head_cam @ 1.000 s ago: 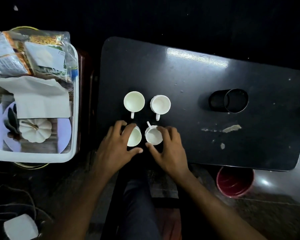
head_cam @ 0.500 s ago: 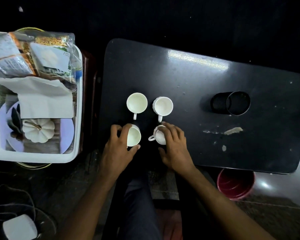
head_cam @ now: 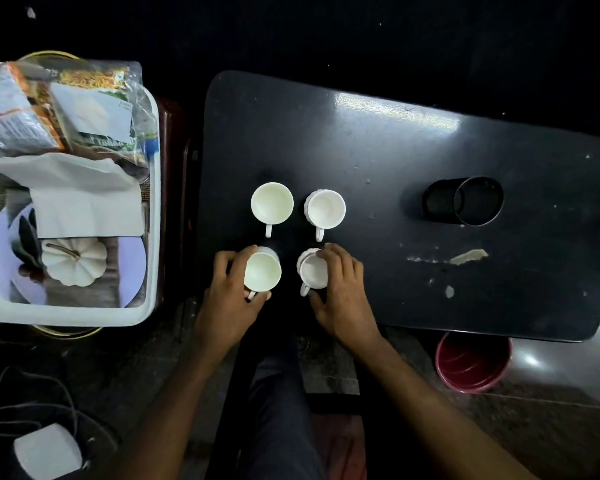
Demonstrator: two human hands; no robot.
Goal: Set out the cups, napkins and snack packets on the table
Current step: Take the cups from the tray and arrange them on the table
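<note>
Four white cups stand in a square on the dark table (head_cam: 378, 140). The far left cup (head_cam: 272, 203) and far right cup (head_cam: 325, 207) stand free, handles toward me. My left hand (head_cam: 231, 296) wraps the near left cup (head_cam: 262, 272), whose handle points toward me. My right hand (head_cam: 342, 292) grips the near right cup (head_cam: 313, 271), its handle toward me and slightly left. White napkins (head_cam: 84, 206) and snack packets (head_cam: 59, 109) lie in the white tray (head_cam: 151, 209) to the left of the table.
A black mesh holder (head_cam: 465, 201) lies on its side on the right half of the table. A white pumpkin ornament (head_cam: 74, 260) sits in the tray. A red bucket (head_cam: 471, 362) stands on the floor under the table's near edge. Cables and a white box (head_cam: 47, 452) lie lower left.
Both near cups have been turned in place: the right one's handle swung from pointing away, round past the left, toward me. The left cup's handle now shows at the near side.
</note>
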